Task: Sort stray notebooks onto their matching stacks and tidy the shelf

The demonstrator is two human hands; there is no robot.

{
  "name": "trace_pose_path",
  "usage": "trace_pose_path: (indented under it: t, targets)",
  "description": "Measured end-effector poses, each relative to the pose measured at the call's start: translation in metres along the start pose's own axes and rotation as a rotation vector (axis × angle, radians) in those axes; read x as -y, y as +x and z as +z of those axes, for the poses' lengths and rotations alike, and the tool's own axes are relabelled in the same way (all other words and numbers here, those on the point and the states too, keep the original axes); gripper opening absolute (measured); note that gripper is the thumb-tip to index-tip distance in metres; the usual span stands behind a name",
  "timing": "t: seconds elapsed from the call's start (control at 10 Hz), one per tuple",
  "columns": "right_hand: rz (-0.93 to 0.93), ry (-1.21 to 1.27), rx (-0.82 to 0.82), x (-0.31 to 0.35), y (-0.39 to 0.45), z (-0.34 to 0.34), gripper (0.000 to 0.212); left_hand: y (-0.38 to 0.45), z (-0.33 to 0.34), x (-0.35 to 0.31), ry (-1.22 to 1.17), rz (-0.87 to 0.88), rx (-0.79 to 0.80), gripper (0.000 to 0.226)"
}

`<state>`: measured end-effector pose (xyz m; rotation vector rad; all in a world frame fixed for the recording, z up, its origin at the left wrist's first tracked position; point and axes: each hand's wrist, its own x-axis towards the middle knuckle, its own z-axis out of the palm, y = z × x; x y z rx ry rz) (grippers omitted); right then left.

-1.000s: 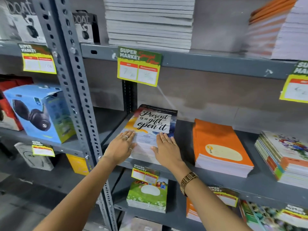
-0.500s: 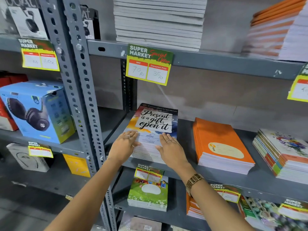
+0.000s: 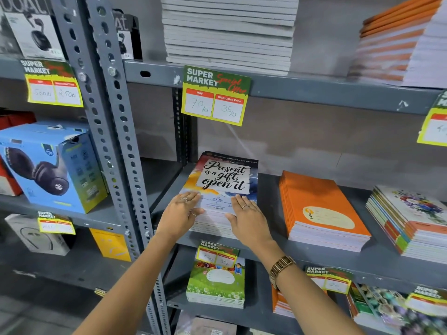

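Both hands (image 3: 180, 215) (image 3: 249, 222) stay flat (fingers spread) on the notebook stack (image 3: 221, 189), orange stack (image 3: 319, 209) just beside.

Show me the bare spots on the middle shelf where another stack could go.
Bare shelf runs between the quote stack and the orange stack. More lies behind the orange stack, by the wall. It is crowded on the right: orange stack and floral stack sit close. Both hands, left and right, cover the quote stack's front.

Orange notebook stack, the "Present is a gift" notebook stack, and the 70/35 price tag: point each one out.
orange notebook stack (image 3: 314, 201), head view, bare top cover.
"Present is a gift" notebook stack (image 3: 225, 176), head view, lettering on top cover.
70/35 price tag (image 3: 215, 97), head view, tag's middle.
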<state>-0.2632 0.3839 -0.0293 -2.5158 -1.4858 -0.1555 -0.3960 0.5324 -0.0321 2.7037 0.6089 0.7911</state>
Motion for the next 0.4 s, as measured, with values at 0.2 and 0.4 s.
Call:
trace_pose_path:
  t: [0.2,0.4]
  targets:
    - [-0.017,-0.013,-0.022,-0.003,-0.003,0.001,0.06,-0.004,0.002,-0.005,0.062,-0.014,0.012,0.05]
    - [-0.055,-0.025,-0.137,-0.015,-0.016,-0.007,0.068,-0.007,0.003,-0.025,0.197,0.037,-0.015,0.095]
